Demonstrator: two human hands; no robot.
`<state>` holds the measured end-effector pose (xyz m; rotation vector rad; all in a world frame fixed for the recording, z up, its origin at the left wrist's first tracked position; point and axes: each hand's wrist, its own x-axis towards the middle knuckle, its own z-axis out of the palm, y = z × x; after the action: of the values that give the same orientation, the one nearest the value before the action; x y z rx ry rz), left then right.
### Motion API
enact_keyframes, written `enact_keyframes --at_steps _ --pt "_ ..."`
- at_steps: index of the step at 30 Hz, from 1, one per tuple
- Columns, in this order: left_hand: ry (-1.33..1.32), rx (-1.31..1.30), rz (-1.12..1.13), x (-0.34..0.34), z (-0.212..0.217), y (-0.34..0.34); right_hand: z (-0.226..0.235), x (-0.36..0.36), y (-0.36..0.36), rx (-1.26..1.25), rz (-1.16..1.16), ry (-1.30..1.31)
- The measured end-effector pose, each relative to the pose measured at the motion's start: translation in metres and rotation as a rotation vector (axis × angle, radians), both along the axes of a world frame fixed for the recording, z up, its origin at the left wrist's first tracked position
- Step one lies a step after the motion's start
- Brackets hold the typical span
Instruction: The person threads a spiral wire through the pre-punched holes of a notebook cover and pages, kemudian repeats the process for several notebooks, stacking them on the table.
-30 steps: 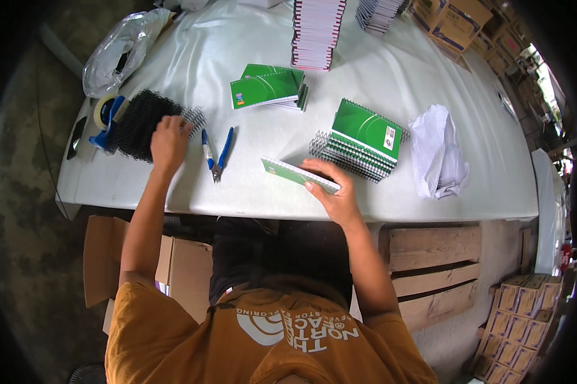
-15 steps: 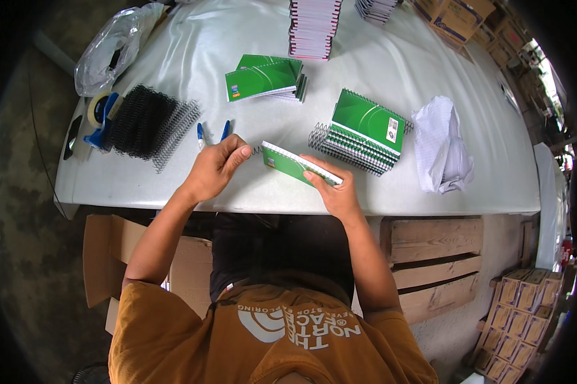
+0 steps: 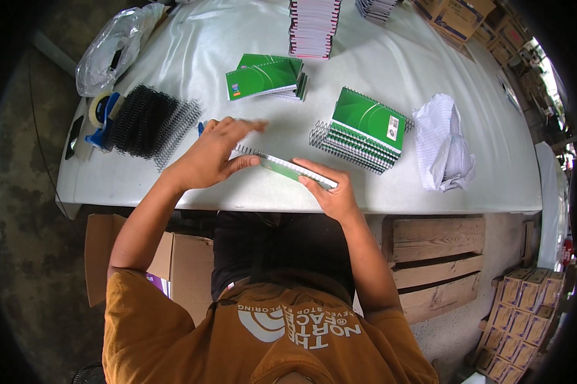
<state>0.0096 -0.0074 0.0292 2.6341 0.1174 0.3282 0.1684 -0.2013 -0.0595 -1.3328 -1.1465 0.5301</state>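
Note:
A small green notebook is tilted spine-up just above the table's near edge. My right hand grips its right end, thumb on the near cover and fingers behind. From the left end of the spine sticks out a dark wire coil. There my left hand is open, its fingers spread and blurred over the coil, thumb near the notebook's corner. Behind that hand, a blue-handled tool is mostly hidden. To the right lies a stack of coil-bound green notebooks; farther back are more green notebooks.
A heap of black coils and a blue tape dispenser lie at the left, below a clear plastic bag. Crumpled white plastic sits at the right. A tall notebook stack stands at the back. An open carton is under the table.
My left hand has opened from a pinch, its fingers spreading out over the coil and the thumb moving toward the notebook. The notebook has tilted and shows more of its spine edge.

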Motion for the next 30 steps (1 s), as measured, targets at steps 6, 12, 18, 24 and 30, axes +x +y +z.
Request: enact_keyframes --at_steps 6,12,18,24,30 --pt "-0.211 0.62 0.224 0.003 -0.001 -0.026 -0.004 -0.013 -0.002 0.128 -0.092 -0.2" --pt "-0.219 0.819 0.113 -0.039 -0.088 -0.056 -0.014 -0.038 -0.007 0.181 -0.118 -0.22" --pt "-0.177 0.427 0.14 -0.056 -0.134 -0.072 -0.016 -0.053 -0.009 0.203 -0.121 -0.291" --pt "-0.398 0.486 0.363 -0.025 -0.087 -0.05 -0.011 -0.055 -0.004 0.287 -0.028 -0.41" --pt "-0.614 0.746 0.15 -0.023 -0.066 -0.044 -0.012 -0.053 0.001 0.284 -0.046 -0.392"
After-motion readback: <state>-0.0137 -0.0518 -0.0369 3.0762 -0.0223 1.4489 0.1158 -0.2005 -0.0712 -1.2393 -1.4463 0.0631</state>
